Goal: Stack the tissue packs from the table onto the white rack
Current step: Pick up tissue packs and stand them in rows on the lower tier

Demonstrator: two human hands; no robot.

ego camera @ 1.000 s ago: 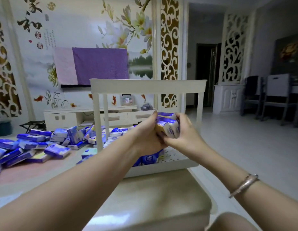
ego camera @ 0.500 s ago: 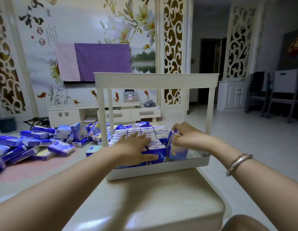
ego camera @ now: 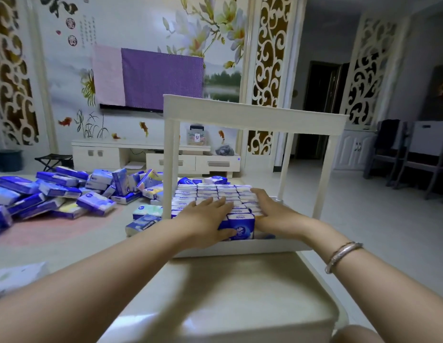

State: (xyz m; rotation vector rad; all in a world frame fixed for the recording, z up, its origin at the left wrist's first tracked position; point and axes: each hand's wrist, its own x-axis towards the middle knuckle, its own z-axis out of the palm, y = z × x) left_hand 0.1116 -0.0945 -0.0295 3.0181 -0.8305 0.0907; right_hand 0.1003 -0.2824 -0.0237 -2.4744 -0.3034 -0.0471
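Note:
The white rack (ego camera: 255, 117) stands on the table's near right corner, and its lower tray (ego camera: 240, 248) is packed with several upright blue-and-white tissue packs (ego camera: 215, 191) in rows. My left hand (ego camera: 205, 219) lies flat on the front-left packs, thumb against the face of the frontmost pack (ego camera: 241, 226). My right hand (ego camera: 272, 209) presses flat on the packs to the right of it. Neither hand grips a pack. A loose heap of tissue packs (ego camera: 62, 191) covers the table to the left.
Two packs (ego camera: 143, 219) lie just left of the rack's front-left post (ego camera: 168, 169). The table edge (ego camera: 319, 276) drops off right of the rack to open floor. A TV cabinet (ego camera: 156, 159) stands behind, and chairs (ego camera: 413, 154) at far right.
Both hands held a bundle of packs above the tray; they lowered it into the front row and let go. Now both hands lie flat on top of the packs.

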